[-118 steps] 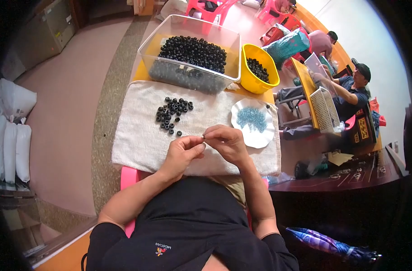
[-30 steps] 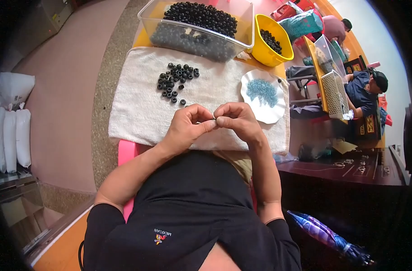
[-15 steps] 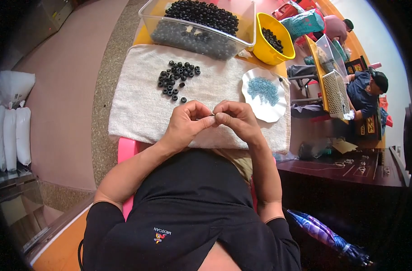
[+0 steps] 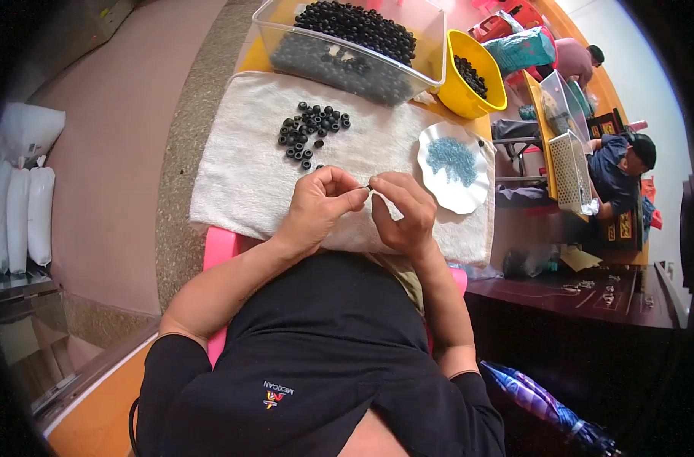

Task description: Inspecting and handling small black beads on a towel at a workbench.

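Note:
My left hand (image 4: 320, 206) is closed, thumb and forefinger pinching a thin dark piece (image 4: 367, 187) too small to name. The fingertips of my right hand (image 4: 408, 213) rest at the other end of that piece, its thumb held apart from them. Both hands are above the front part of a white towel (image 4: 232, 175). Beyond my left hand lies a loose group of round black beads (image 4: 309, 129) with holes. To the right of my right hand, a white wavy-edged plate (image 4: 469, 199) holds a heap of small clear blue pieces (image 4: 449, 158).
At the back stands a clear plastic bin (image 4: 430, 75) full of black beads. Beside it a yellow tub (image 4: 457, 99) holds more. Two people sit at another table on the right. A folded purple umbrella (image 4: 541, 400) lies at lower right, and white sacks (image 4: 18, 217) stand at left.
My right thumb has come away from its fingertips, which now reach out flatter. My left hand keeps its pinch. The whole view has shifted slightly.

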{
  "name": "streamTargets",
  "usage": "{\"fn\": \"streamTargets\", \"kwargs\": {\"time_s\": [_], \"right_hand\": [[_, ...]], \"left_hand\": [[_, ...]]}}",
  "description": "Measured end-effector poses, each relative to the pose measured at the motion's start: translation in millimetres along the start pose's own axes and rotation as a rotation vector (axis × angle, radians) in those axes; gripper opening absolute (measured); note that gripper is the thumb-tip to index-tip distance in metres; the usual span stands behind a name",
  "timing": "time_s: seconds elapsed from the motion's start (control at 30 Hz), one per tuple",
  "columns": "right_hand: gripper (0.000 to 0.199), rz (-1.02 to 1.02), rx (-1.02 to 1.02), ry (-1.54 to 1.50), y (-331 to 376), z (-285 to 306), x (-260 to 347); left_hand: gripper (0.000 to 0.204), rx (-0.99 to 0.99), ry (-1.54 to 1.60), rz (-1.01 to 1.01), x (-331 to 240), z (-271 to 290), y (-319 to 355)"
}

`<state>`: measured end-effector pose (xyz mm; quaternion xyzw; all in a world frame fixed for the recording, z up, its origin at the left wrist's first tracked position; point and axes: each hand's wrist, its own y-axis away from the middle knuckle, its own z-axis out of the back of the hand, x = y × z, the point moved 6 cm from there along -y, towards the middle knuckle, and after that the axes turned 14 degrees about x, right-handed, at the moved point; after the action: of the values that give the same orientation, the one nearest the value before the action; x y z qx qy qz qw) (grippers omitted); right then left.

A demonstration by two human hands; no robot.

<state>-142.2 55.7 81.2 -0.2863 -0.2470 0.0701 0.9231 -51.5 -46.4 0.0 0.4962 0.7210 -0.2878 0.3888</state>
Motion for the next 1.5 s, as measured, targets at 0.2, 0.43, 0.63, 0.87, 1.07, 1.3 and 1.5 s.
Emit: {"fn": "streamTargets", "kwargs": {"time_s": [0.2, 0.43, 0.63, 0.87, 1.07, 1.3, 1.5], "right_hand": [[0.042, 0.095, 0.009, 0.084, -4, -4, 9], [0.041, 0.084, -0.049, 0.169, 2, -8, 11], [0.038, 0.060, -0.012, 0.177, 0, -4, 17], [0.039, 0.041, -0.002, 0.099, 0, -5, 16], [0.037, -0.043, -0.036, 0.031, 2, -8, 5], [0.035, -0.144, -0.050, 0.012, 4, -9, 0], [0.028, -0.177, -0.157, 0.060, -10, 18, -10]], "left_hand": [[0.013, -0.044, 0.079, -0.009, 2, 1, 1], [0.018, -0.030, 0.134, 0.024, 5, -2, 3], [0.019, -0.011, 0.058, 0.031, 3, -2, 3], [0.018, 0.032, 0.006, -0.006, 1, -3, 1], [0.017, 0.001, 0.033, 0.038, 1, -3, -1], [0.014, -0.008, -0.048, -0.006, -1, -3, 1], [0.014, -0.073, 0.020, 0.004, -1, 2, -1]]}}
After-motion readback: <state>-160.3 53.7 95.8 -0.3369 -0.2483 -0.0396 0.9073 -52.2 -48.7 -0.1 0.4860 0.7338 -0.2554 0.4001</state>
